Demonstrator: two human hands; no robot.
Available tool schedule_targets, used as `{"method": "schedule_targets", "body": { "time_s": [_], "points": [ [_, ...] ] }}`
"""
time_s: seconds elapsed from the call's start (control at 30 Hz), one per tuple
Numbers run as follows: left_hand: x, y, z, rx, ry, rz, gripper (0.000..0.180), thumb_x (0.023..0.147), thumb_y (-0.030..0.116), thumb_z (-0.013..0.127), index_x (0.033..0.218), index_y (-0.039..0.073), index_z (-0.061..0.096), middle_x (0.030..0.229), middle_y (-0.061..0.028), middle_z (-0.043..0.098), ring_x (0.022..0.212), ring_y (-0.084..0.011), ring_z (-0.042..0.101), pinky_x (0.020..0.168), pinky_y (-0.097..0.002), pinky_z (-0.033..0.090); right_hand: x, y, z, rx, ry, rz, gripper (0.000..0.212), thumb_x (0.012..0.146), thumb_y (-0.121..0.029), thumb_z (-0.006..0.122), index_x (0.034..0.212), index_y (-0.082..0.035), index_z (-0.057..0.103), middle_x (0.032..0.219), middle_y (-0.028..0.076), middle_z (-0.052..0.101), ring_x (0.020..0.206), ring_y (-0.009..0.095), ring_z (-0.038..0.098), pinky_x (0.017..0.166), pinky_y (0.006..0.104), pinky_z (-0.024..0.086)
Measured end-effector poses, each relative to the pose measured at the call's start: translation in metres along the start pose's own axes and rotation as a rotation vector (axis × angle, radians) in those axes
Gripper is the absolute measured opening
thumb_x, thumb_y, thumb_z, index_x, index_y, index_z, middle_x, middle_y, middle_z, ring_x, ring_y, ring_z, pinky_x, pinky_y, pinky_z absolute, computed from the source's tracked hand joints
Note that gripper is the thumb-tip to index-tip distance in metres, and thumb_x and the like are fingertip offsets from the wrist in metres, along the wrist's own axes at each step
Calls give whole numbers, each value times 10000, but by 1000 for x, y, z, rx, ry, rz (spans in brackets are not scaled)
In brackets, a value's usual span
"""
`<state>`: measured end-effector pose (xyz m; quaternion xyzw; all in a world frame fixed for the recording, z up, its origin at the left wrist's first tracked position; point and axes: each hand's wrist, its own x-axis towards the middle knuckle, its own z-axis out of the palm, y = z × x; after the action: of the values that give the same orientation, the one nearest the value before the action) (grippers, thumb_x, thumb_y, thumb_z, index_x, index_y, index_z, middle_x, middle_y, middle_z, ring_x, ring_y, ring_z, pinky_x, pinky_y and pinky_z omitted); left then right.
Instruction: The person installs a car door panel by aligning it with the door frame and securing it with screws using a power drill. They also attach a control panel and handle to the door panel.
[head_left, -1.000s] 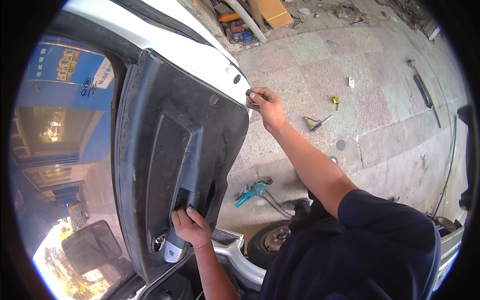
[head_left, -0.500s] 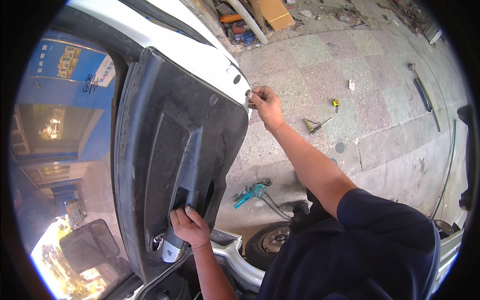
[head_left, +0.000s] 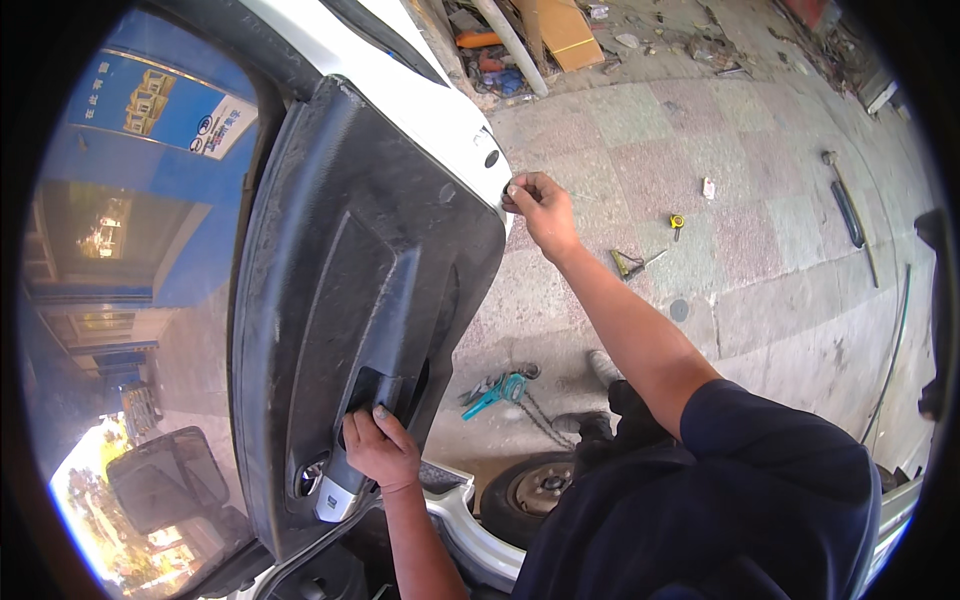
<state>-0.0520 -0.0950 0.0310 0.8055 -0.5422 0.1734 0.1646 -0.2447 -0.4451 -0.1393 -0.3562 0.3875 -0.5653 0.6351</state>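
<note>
A vehicle door [head_left: 489,180] stands open before me, white at the edge, with a black inner panel [head_left: 340,250]. My left hand [head_left: 383,450] is closed on the door's pull handle [head_left: 368,390], its fingers curled into the recess beside the silver-ended switch panel [head_left: 335,500]. At the door's far white edge, my right hand [head_left: 545,212] pinches thumb against fingers right beside a dark hole. What lies between those fingertips is too small to make out. A dark oval hole [head_left: 491,158] shows a little above them.
On the paving lie a yellow tape measure [head_left: 677,221], a yellow-green tool [head_left: 627,264], a teal chain hoist [head_left: 495,395] and a long black-handled bar [head_left: 847,213]. A wheel [head_left: 535,495] is near my feet. Cardboard [head_left: 565,35] and debris lie at the back.
The view has shifted slightly, and the door's far edge appears a bit higher and farther right. My right hand stays at that edge; a thin rod beside it shows less clearly. The left keeps its hold.
</note>
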Motion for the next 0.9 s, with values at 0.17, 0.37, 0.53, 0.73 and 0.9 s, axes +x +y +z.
{"method": "schedule_targets", "body": {
  "time_s": [0.17,0.37,0.53,0.73,0.9],
  "points": [
    [-3,-4,1,0,-34,-22,339,1164,242,520,1022,-27,670,955,-276,640,851,-551,645,726,-620,497,2,3,-4,-344,-13,-96,181,1053,-109,803,1174,18,761,1026,102,803,950,167,791,880,348,646],
    [-3,-2,2,-13,-24,-37,357,1171,251,515,1003,-31,653,945,-281,629,842,-561,632,713,-625,480,12,2,-16,-495,-93,-241,177,1041,-132,837,1148,-4,779,1005,93,809,930,150,778,861,343,649],
    [2,5,4,-27,-26,-42,372,1178,261,510,990,-33,636,941,-291,627,849,-575,622,714,-638,473,16,-12,-14,-186,-162,87,172,1074,-137,819,1145,8,761,995,75,784,892,150,757,802,325,673],
    [-1,-3,6,-2,-28,-33,351,1154,276,526,975,-12,618,910,-265,610,821,-540,625,694,-636,477,12,-10,-3,171,-136,354,160,1077,-108,813,1144,-10,706,1001,77,750,887,177,746,844,383,676],
    [-5,-7,6,6,-34,-24,350,1150,273,524,979,-17,619,912,-267,606,820,-540,624,689,-632,475,12,-4,-14,263,-186,308,138,1082,-76,788,1139,-20,675,1022,93,751,910,186,756,875,379,676]
  ]
}}
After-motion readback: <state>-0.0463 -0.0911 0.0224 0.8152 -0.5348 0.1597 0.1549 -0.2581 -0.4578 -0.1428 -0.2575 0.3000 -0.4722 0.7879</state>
